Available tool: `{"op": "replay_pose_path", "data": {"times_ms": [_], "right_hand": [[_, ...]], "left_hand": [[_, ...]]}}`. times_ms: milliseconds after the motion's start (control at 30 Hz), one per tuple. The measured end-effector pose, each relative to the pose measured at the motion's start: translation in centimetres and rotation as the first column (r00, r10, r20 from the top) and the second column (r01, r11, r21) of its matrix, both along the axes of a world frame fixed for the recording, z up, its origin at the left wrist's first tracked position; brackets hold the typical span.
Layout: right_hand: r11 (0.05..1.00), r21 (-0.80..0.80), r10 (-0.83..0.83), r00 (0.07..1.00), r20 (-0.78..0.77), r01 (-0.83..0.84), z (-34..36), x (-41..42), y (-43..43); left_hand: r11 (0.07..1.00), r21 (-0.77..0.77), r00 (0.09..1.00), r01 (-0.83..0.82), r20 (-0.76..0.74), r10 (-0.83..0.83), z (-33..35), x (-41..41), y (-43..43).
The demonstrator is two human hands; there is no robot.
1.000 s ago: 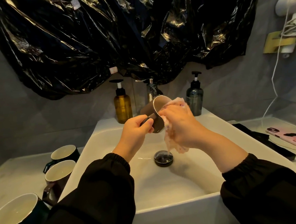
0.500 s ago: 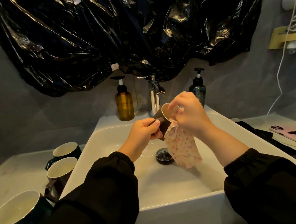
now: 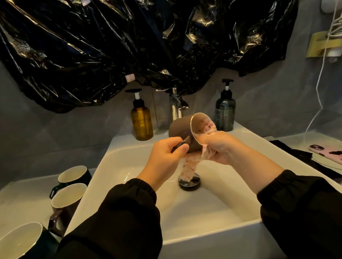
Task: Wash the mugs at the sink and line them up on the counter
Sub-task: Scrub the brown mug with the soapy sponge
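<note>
Head view, centre of frame: a person in black sleeves holds a brown mug point(image 3: 181, 126) on its side above a white sink point(image 3: 128, 158), its mouth turned to the right. The left hand point(image 3: 163, 153) pinches the mug's handle between thumb and curled fingers. The right hand point(image 3: 221, 148) grips a pink patterned cloth point(image 3: 188, 166), part of it pushed into the mug's mouth, the rest hanging down toward the drain point(image 3: 189, 183).

Behind the mug stands a chrome tap point(image 3: 175, 107), with an amber pump bottle point(image 3: 141, 121) to its left and a dark pump bottle point(image 3: 225, 114) to its right, both on the sink's back ledge.

At lower left, three mugs stand upright in a row on the pale counter point(image 3: 20, 198) beside the sink: a far mug point(image 3: 74, 175), a middle mug point(image 3: 67, 197) touching or nearly touching it, and a near mug point(image 3: 17, 245) at the frame's edge.

At right, a pink phone point(image 3: 336, 155) lies on the counter. Black plastic sheeting point(image 3: 120, 42) covers the wall across the top of the frame.
</note>
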State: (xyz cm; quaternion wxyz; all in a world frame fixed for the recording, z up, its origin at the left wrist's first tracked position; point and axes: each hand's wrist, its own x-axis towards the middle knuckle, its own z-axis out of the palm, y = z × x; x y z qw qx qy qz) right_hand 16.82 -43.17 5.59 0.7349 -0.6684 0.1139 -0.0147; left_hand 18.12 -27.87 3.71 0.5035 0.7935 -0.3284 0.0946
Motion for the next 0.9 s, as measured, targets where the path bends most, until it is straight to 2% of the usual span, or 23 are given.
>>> {"op": "replay_pose_path", "data": {"times_ms": [67, 100, 133, 200, 233, 267, 400, 500, 533, 567, 600, 633, 667, 700, 733, 767, 833, 900], "right_hand": [[0.973, -0.195, -0.122, 0.992, 0.033, 0.126, -0.2, 0.3, -0.7], [0.929, -0.322, -0.167, 0.983, 0.074, 0.182, -0.2, 0.4, -1.2], [0.863, -0.451, -0.188, 0.974, 0.126, 0.225, -0.1, 0.4, -1.7], [0.661, -0.695, -0.146, 0.957, 0.251, 0.283, 0.2, 0.5, -2.3], [0.565, -0.764, -0.107, 0.945, 0.308, 0.312, 0.2, 0.6, -2.5], [0.513, -0.790, -0.074, 0.934, 0.349, 0.336, 0.2, 0.6, -2.6], [0.446, -0.824, -0.006, 0.922, 0.386, 0.348, 0.6, 0.4, -2.7], [0.467, -0.853, -0.049, 0.970, 0.239, 0.234, 0.6, 0.7, -2.7], [0.532, -0.829, -0.069, 0.984, 0.162, 0.174, 0.5, 0.7, -2.6], [0.662, -0.742, -0.079, 0.994, 0.070, 0.105, 0.3, 0.6, -2.4], [0.802, -0.596, -0.056, 0.998, -0.026, 0.030, 0.1, 0.5, -2.3], [0.886, -0.462, -0.016, 0.996, -0.093, -0.029, 0.0, 0.3, -2.2], [0.918, -0.391, 0.022, 0.993, -0.120, -0.068, -0.2, 0.2, -2.1], [0.920, -0.386, 0.028, 0.993, -0.114, -0.070, -0.4, 0.3, -2.1], [0.892, -0.451, -0.007, 0.996, -0.084, -0.032, -0.4, 0.5, -2.3], [0.825, -0.564, -0.065, 0.998, -0.024, 0.041, -0.5, 0.7, -2.5], [0.608, -0.777, -0.125, 0.987, 0.106, 0.160, -0.2, 0.8, -2.5], [0.432, -0.883, -0.107, 0.982, 0.155, 0.187, 0.1, 0.7, -2.3]], "left_hand": [[0.999, 0.040, 1.000, 0.026, 0.003, -0.027, 0.1, -0.2, 0.0], [0.998, 0.052, 0.999, 0.045, -0.012, -0.044, 0.0, -0.2, 0.0], [0.996, 0.060, 0.998, 0.064, -0.026, -0.063, -0.1, -0.1, -0.1], [0.992, 0.062, 0.993, 0.109, -0.058, -0.106, -0.2, 0.0, 0.0], [0.989, 0.054, 0.988, 0.137, -0.086, -0.132, -0.3, 0.1, 0.1], [0.986, 0.043, 0.980, 0.163, -0.118, -0.157, -0.3, 0.2, 0.2], [0.980, 0.020, 0.966, 0.199, -0.174, -0.192, -0.1, 0.0, 0.2], [0.996, 0.018, 0.988, 0.089, -0.125, -0.086, 0.0, 0.0, -0.1], [0.998, 0.021, 0.993, 0.056, -0.104, -0.053, 0.1, -0.1, -0.1], [0.999, 0.030, 0.996, 0.027, -0.082, -0.025, 0.2, -0.1, -0.2], [0.999, 0.036, 0.998, 0.007, -0.062, -0.004, 0.2, -0.1, -0.1], [0.999, 0.039, 0.999, -0.005, -0.050, 0.007, 0.2, -0.1, -0.1], [0.999, 0.037, 0.999, -0.006, -0.053, 0.008, 0.1, 0.1, 0.0], [1.000, 0.029, 0.998, 0.005, -0.070, -0.003, 0.1, 0.2, 0.0], [0.999, 0.017, 0.994, 0.030, -0.102, -0.028, 0.1, 0.3, 0.1], [0.998, 0.001, 0.988, 0.063, -0.141, -0.062, 0.1, 0.2, 0.1], [0.989, -0.029, 0.962, 0.144, -0.229, -0.146, 0.2, 0.1, 0.1], [0.976, -0.032, 0.928, 0.213, -0.306, -0.213, 0.4, -0.1, 0.1]]}}
